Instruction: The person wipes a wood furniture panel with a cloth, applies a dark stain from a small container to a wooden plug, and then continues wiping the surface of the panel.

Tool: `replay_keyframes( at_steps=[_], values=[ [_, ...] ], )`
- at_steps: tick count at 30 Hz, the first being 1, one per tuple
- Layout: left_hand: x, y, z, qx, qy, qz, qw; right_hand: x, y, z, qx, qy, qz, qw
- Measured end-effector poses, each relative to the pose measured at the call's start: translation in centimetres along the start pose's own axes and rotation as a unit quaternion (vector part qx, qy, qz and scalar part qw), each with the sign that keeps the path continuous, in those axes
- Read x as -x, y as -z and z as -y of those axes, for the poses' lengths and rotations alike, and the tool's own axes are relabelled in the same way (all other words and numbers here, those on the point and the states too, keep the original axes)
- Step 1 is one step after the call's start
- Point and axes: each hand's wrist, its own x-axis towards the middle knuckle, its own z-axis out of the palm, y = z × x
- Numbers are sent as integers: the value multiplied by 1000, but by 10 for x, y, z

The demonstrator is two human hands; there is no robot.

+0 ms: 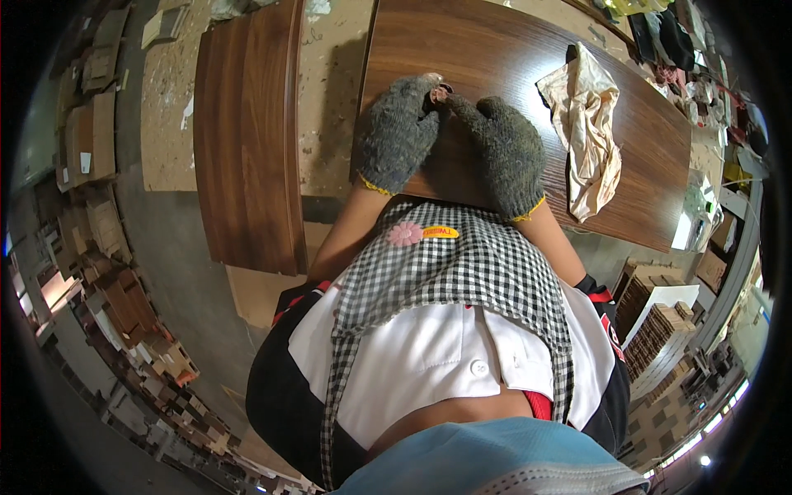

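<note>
A broad dark walnut-grained panel (528,91) lies flat on the bench straight ahead of the person, its surface smooth with fine lengthwise streaks. A second, narrower panel (247,132) of the same dark grain lies to its left, parted from it by a strip of pale, scuffed bench top (330,99). On the right part of the broad panel rests a crumpled cream cloth (586,132), draped down to the near edge. Beyond that edge to the right stand stacks of brown slats (652,330) with one flat white rectangle (686,227) above them; piles of brown cardboard offcuts (115,272) crowd the floor on the left. On the checked apron (462,272) sits a pink flower badge (405,233) beside a small yellow oval label (440,233).

Both hands wear grey knitted gloves with yellow cuffs. The left hand (398,132) and right hand (505,153) lie palm-down on the panel, fingertips meeting — pinched together on a small reddish-brown scrap (438,93) at the panel's middle, whose nature cannot be told.
</note>
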Motion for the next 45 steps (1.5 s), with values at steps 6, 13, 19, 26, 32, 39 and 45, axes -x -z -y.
replay_keyframes(
  at_steps=[6,13,19,26,32,39,45],
  values=[
    [0,-1,1,-6,-1,-4,1000,-2,-3,-3,7,-14,26,1000],
    [-1,2,-3,-1,11,6,1000,1,-4,-5,9,8,10,1000],
    [-2,1,-4,4,17,5,1000,2,-4,-3,-18,1,-13,1000],
    [-1,-1,3,0,-1,5,1000,-3,1,0,3,-9,13,1000],
    [-1,1,-7,-14,27,8,1000,1,-6,-2,-3,-12,-26,1000],
    [0,-1,3,3,4,1,1000,-1,-3,3,-3,-4,12,1000],
    [-2,0,0,-15,-24,-16,999,-4,-7,2,-31,-14,-4,999]
  ],
)
